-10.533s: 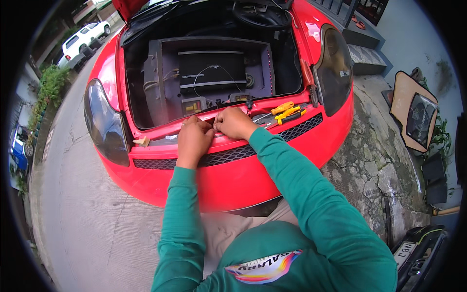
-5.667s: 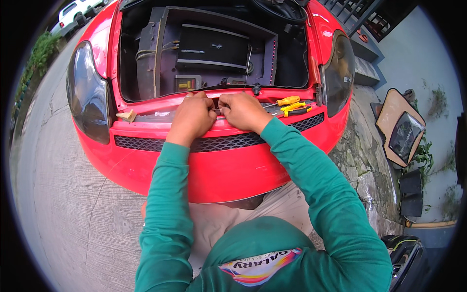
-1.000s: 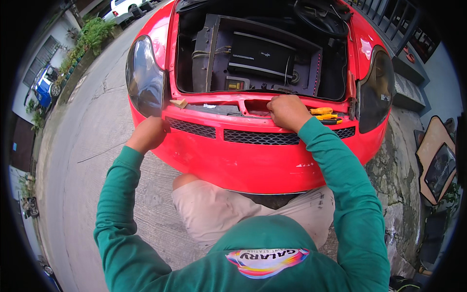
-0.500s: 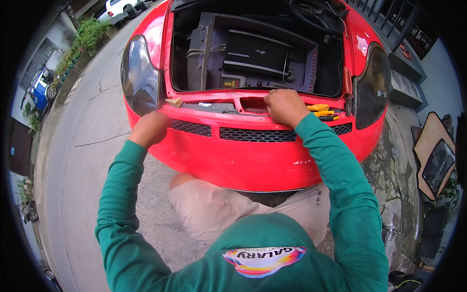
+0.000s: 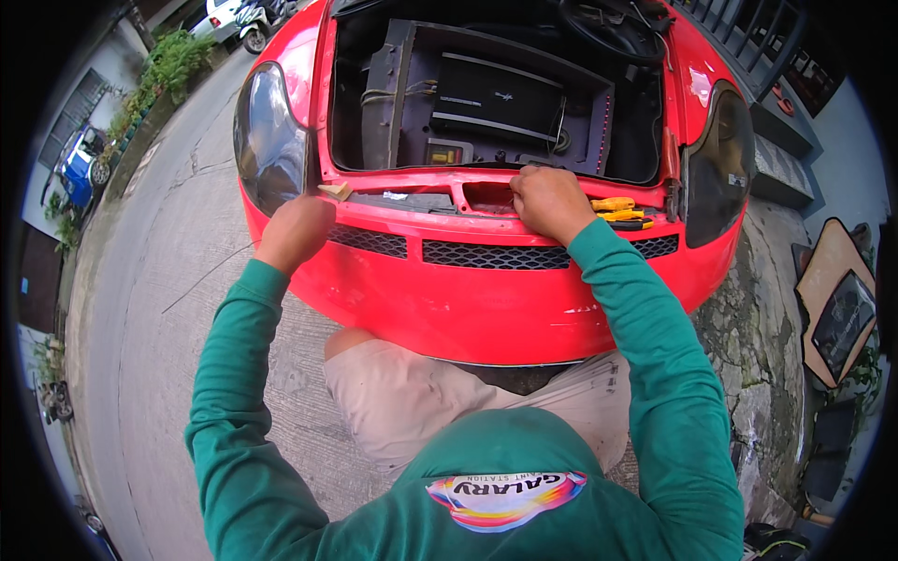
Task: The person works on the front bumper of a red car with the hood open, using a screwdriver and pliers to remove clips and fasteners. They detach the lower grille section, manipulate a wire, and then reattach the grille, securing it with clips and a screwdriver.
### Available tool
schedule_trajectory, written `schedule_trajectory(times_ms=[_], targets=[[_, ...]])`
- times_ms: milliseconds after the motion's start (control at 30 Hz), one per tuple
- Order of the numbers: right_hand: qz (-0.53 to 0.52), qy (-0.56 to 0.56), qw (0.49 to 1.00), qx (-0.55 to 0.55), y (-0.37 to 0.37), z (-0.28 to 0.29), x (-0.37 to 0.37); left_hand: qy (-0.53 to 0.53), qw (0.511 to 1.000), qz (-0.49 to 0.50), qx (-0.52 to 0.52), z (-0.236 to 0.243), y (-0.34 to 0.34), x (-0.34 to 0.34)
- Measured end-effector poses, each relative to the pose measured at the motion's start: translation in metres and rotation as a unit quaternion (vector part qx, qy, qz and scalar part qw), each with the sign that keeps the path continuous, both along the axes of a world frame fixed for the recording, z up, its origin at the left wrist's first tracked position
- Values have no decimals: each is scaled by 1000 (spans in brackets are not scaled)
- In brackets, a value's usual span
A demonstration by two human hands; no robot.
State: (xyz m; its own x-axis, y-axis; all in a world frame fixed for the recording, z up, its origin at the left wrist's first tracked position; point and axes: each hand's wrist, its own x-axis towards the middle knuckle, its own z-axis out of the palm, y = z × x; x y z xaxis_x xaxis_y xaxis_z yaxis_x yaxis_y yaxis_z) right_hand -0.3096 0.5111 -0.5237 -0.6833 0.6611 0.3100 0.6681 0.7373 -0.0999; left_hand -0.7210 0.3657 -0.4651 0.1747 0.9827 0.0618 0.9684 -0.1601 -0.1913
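Observation:
In front of me is the nose of a red car, its bumper (image 5: pixel 449 323) close to my bent legs. My left hand (image 5: pixel 297 232) is closed by the left headlight (image 5: pixel 271 140), with a thin dark wire (image 5: pixel 208 277) sticking out of it toward the lower left. My right hand (image 5: pixel 552 201) is closed at the red panel above the mesh grille (image 5: pixel 496 257), fingertips beside a rectangular opening (image 5: pixel 488 196). Whatever those fingers hold is hidden. Yellow-handled tools (image 5: pixel 617 213) lie just right of that hand. A small beige wedge-shaped piece (image 5: pixel 335 191) rests on the panel near my left hand.
Beyond the panel, the open front compartment holds a black amplifier box (image 5: pixel 496 98) and cables. The right headlight (image 5: pixel 718 168) is at the right. Concrete steps (image 5: pixel 781 173) and a beige board (image 5: pixel 832 280) stand farther right. A motorbike (image 5: pixel 254 28) stands up the road.
My left hand has moved slightly up and right, and the wire in it now slants more steeply downward. My right hand stays at the panel opening. More of the motorbike shows.

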Motion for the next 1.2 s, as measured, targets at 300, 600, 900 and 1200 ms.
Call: schedule_trajectory(times_ms=[300, 600, 900, 1200], targets=[[-17, -33, 999, -32, -2, 0, 5, 30, 996, 52, -61, -2, -19, -1], [-13, -32, 998, -60, -7, 4, 9, -2, 999, 41, 21, 40, -59, 76], [-16, 19, 998, -61, -9, -9, 8, -238, 969, -55, -43, 11, -106, 176], [-14, -5, 999, -43, -10, -6, 11, -294, 954, -51, -19, -11, -72, 218]])
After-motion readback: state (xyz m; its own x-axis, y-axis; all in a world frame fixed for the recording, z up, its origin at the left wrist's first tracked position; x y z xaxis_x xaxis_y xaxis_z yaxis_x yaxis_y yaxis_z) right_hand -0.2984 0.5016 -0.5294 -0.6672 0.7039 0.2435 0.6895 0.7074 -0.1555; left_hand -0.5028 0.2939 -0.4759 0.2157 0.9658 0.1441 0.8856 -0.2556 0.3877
